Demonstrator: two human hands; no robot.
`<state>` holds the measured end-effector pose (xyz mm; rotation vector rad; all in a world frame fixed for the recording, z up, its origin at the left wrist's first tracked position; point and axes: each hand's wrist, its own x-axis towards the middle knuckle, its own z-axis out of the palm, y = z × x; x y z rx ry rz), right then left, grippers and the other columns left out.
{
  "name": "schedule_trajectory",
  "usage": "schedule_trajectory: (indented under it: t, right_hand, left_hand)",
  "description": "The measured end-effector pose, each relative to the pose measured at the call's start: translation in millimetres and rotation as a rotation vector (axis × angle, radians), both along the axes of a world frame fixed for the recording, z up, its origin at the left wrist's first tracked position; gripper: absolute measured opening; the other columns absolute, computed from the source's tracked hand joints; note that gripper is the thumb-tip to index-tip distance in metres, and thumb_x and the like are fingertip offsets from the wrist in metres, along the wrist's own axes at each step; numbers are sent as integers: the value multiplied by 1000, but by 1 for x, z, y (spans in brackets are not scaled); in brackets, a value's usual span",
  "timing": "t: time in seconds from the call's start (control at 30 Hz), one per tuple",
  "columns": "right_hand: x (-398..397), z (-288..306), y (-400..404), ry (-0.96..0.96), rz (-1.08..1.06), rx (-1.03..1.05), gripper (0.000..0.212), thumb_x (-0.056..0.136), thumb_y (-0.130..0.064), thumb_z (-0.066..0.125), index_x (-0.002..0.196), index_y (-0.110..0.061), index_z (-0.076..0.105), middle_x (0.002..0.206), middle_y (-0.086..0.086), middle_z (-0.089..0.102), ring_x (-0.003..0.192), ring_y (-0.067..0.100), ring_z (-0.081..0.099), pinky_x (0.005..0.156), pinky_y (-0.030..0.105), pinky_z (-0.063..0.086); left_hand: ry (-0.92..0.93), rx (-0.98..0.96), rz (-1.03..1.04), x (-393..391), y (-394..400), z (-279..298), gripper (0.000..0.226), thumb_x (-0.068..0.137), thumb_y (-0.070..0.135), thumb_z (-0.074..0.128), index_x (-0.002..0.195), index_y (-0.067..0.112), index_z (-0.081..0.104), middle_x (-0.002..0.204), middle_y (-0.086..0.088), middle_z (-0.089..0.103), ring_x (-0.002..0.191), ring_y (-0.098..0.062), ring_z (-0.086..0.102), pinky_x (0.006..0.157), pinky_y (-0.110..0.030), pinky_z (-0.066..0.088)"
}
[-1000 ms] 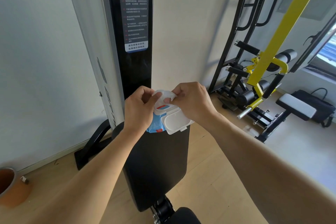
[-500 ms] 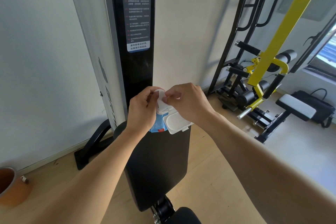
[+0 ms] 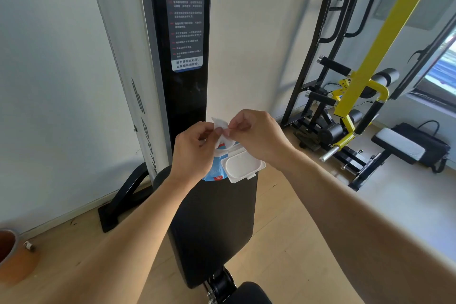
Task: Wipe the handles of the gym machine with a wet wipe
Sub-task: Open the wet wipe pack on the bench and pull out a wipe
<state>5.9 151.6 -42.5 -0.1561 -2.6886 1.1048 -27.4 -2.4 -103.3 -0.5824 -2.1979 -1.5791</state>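
A blue pack of wet wipes [image 3: 217, 173] with its white flip lid [image 3: 243, 164] hanging open sits at the top of a black padded bench back [image 3: 217, 224]. A white wet wipe [image 3: 220, 128] sticks up out of the pack. My left hand [image 3: 195, 153] and my right hand [image 3: 256, 136] both pinch this wipe from either side, just above the pack. The left hand hides most of the pack. The black gym machine column [image 3: 183, 57] with a warning label stands right behind.
A black and yellow gym machine [image 3: 352, 96] with foam-covered handles [image 3: 334, 65] stands at the right against the wall. A black bag [image 3: 424, 143] lies beyond its small seat. A terracotta pot [image 3: 14, 256] sits on the wooden floor at the lower left.
Both hands have risen slightly while pinching the wipe, and more of the wipe stands out of the pack. The lid stays open.
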Motion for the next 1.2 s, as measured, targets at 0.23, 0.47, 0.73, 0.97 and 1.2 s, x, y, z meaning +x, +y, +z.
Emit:
schedule_trajectory:
  t: [0.23, 0.47, 0.73, 0.97, 1.2]
  right_hand:
    - [3, 7, -2, 13, 116, 26, 14, 92, -40, 69, 102, -31, 74, 100, -13, 74, 91, 7, 68, 81, 30, 59]
    - [1, 4, -5, 11, 4, -101, 9, 90, -34, 71, 87, -26, 69, 89, -10, 75, 83, 12, 68, 76, 35, 57]
    - [5, 5, -6, 42, -156, -205, 9, 93, -27, 68, 91, -18, 70, 94, -7, 74, 80, 8, 69, 69, 25, 57]
    - [6, 11, -4, 45, -245, -453, 8, 98, -17, 59, 93, -21, 64, 91, -3, 74, 70, 13, 76, 74, 44, 64]
    - [6, 13, -5, 145, -318, -634, 11, 101, -13, 52, 96, -19, 60, 92, -2, 72, 73, 16, 73, 74, 37, 64]
  left_hand:
    - [-63, -6, 11, 1, -2, 4, 25, 84, 40, 73, 84, 16, 70, 78, 9, 71, 73, -5, 69, 64, -6, 51]
    - [-39, 3, 0, 0, -1, 5, 31, 78, 37, 80, 70, 13, 61, 65, 5, 64, 62, -13, 62, 56, -7, 46]
    - [6, 41, -53, 0, -2, 5, 25, 92, 34, 64, 83, 11, 57, 76, 2, 67, 77, -7, 65, 65, -9, 52]
    - [44, -47, 18, -3, -1, -2, 15, 100, 28, 52, 90, 19, 47, 86, 5, 64, 72, -4, 67, 66, -9, 54]
    - [92, -184, 38, -1, 2, -3, 20, 95, 29, 59, 83, 21, 45, 82, 9, 61, 65, 2, 62, 64, -3, 47]
